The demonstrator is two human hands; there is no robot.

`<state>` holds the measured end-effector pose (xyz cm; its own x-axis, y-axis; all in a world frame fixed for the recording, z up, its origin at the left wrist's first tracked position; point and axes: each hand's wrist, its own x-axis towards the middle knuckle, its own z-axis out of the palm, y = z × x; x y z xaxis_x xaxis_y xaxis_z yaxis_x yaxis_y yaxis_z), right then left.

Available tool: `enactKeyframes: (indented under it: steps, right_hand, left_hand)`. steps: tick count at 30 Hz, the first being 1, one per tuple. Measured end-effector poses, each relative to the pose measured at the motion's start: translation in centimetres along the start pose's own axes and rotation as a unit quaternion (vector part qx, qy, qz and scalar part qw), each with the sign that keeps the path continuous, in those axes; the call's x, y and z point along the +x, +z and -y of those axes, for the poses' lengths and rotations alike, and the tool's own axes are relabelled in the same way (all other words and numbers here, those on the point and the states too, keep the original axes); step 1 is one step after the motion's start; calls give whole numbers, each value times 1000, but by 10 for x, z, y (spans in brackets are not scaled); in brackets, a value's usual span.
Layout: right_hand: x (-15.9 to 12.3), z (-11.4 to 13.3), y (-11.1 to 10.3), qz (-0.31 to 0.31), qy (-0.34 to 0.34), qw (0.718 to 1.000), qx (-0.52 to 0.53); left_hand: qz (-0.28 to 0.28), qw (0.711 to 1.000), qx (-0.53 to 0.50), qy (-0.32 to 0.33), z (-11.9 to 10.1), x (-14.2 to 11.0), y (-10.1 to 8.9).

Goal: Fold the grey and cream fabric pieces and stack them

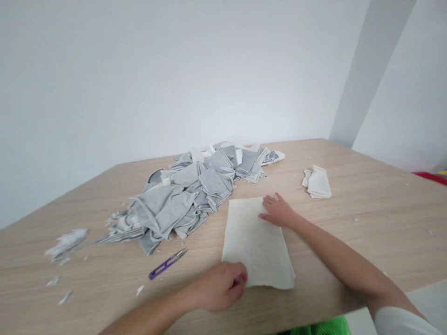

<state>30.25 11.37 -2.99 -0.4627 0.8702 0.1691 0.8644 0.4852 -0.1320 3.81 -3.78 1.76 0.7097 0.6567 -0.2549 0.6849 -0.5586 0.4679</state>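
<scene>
A cream cloth piece (256,246), roughly rectangular and in layers at its lower right corner, lies flat on the wooden table before me. My left hand (223,284) is closed at its near left corner, fingers curled as in a pinch; the corner itself is hidden under the hand. At the far right corner my right hand (277,211) rests on the cloth, fingers stretched out and somewhat apart. Purple-handled thread snips (167,264) lie to the left of the cloth, touched by neither hand.
A large heap of grey and white cloth pieces (167,209) spreads across the table's (349,204) left and middle. Small folded cream cloths (317,181) lie at the right. White scraps (66,242) are scattered at the left. Something green (324,327) shows below the front edge.
</scene>
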Motion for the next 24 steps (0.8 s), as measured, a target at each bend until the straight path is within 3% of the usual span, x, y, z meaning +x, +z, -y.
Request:
enactKeyframes:
  steps: [6,9,14,24]
  right_hand:
    - [28,62,13,83,-90,990,76]
    - [36,79,25,112,-126,981,98]
    - [61,78,27,130,-144,976,101]
    - [93,55,35,102,-74,990,63]
  left_hand:
    - [-22,1000,-11,6,3,3,7]
    - [-37,999,-14,2,9,4,14]
    - [-37,999,-19,-8,14,6,15]
    - [-41,999,-27,-7,16,2,10]
